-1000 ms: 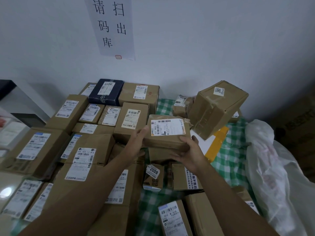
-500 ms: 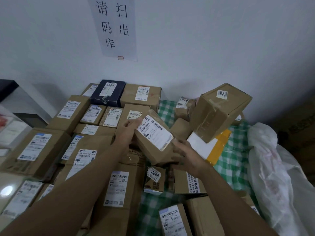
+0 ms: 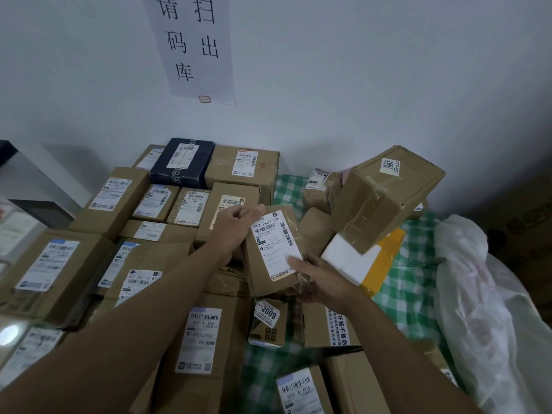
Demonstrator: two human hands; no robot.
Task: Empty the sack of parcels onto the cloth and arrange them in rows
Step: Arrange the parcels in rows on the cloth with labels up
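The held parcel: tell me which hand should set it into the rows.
Left, probably. The left hand grips the parcel at its top, on the side of the arranged rows. The right hand holds its bottom end, on the side of the unsorted heap.

Parcel point(image 3: 300, 392) cut off at bottom edge (label text blurred).

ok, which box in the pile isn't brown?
The dark navy box in the back row by the wall, white label on top. Every other box around it is brown cardboard.
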